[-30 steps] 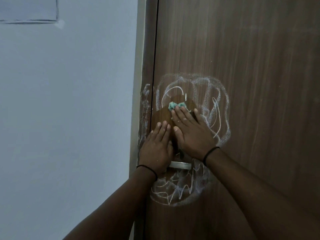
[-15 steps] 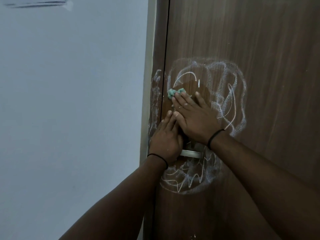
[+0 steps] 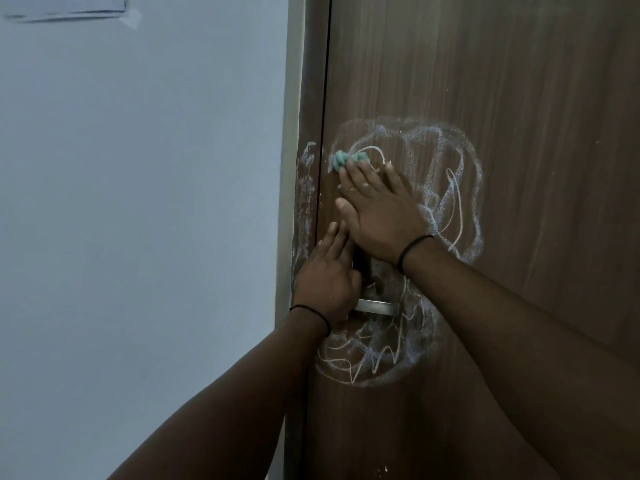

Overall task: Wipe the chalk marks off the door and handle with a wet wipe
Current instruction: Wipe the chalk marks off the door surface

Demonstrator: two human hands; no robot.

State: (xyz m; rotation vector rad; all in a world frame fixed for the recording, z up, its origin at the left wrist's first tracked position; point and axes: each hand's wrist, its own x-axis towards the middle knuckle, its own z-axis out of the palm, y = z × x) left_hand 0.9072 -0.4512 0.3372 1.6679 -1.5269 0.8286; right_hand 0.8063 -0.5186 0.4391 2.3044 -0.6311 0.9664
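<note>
Your right hand lies flat on the brown wooden door, fingers straight and close together, pressing a crumpled green wet wipe against the wood under the fingertips — the wipe sits at the upper left of the chalk marks, near the door's edge. Your left hand rests below it, fingers extended up the door, its palm over the left end of the metal handle. More chalk scribble loops beneath the handle, and faint smears run down the door frame beside the pale wall.
</note>
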